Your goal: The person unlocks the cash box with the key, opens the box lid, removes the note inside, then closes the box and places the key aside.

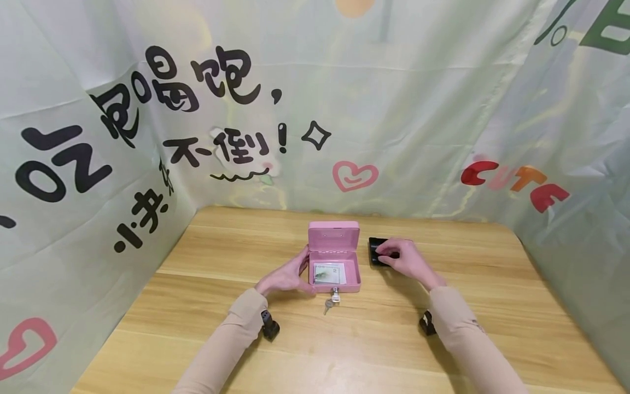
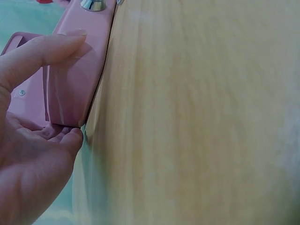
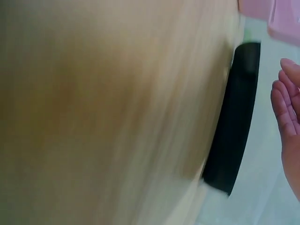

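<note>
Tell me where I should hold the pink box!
I'd hold the pink box by its left end, coming from the left, thumb on the smooth front: a key is near the middle, the lid stands open behind, and the black tray sits close on the right.

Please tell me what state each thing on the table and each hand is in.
Pink cash box: open, upright.
Box lid: raised.
Printed note: lying inside the box.
Keys: at the box's front; too small to tell whether inserted.
Black tray: open-topped, partly hidden.
Left hand: gripping the box.
Right hand: over the tray; grasp unclear.
</note>
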### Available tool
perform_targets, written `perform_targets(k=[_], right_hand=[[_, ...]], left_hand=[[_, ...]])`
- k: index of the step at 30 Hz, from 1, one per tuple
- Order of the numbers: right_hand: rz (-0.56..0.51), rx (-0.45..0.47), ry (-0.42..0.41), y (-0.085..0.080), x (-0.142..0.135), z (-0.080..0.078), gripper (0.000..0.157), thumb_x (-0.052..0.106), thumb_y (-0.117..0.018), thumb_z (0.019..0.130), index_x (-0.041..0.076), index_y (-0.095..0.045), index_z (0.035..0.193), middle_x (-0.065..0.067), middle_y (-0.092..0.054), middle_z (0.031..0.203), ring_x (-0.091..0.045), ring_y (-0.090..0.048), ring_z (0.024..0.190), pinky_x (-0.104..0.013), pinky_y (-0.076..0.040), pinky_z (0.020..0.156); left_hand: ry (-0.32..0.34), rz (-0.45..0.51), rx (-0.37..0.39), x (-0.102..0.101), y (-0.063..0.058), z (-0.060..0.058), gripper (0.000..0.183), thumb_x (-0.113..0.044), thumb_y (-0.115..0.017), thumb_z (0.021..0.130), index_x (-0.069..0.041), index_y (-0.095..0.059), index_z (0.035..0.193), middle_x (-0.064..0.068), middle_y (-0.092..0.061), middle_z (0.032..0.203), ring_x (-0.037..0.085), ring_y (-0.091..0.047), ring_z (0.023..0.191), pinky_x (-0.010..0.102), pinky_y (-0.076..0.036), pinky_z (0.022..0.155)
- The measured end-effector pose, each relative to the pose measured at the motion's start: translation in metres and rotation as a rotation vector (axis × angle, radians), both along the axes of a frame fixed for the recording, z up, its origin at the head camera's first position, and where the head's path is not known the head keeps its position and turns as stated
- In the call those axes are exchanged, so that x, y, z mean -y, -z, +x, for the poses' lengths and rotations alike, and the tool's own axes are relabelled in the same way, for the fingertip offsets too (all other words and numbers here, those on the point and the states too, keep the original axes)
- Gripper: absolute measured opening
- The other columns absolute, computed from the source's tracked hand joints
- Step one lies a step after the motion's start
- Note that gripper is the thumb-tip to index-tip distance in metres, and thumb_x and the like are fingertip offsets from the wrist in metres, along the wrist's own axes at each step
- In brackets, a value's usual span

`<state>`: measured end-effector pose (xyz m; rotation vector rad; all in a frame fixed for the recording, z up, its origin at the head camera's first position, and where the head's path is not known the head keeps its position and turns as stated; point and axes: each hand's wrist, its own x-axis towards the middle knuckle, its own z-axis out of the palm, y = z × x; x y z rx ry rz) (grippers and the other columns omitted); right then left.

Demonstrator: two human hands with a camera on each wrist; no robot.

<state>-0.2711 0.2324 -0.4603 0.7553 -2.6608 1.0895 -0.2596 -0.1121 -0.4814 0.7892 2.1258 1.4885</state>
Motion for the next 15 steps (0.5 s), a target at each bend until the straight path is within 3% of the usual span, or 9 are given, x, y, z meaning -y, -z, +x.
perform_targets(k=[7,15], right_hand=[[0.015,-0.026,-0.054,-0.002,0.028,0.010,0.016,0.000,-0.076,0.084,-0.002,-0.074,0.100,-0.012,-0.076,0.093,-0.018,-0.071,0.083,-0.034,-0.063,0.079],[0.027,0.058,-0.160,-0.006,0.056,0.016,0.020,0.005,-0.072,0.088,-0.003,-0.073,0.106,-0.015,-0.076,0.096,-0.016,-0.069,0.083,-0.032,-0.063,0.079]], left_hand=[[-0.012,-0.016,-0.001,-0.001,-0.001,0.000,0.132,0.004,-0.083,0.068,-0.013,0.006,0.163,0.014,-0.001,0.171,0.035,-0.009,0.158,0.052,-0.009,0.131],[-0.009,-0.029,-0.014,0.000,0.002,-0.001,0.132,0.001,-0.084,0.067,-0.013,0.006,0.163,0.014,-0.002,0.171,0.034,-0.008,0.158,0.053,-0.009,0.130]])
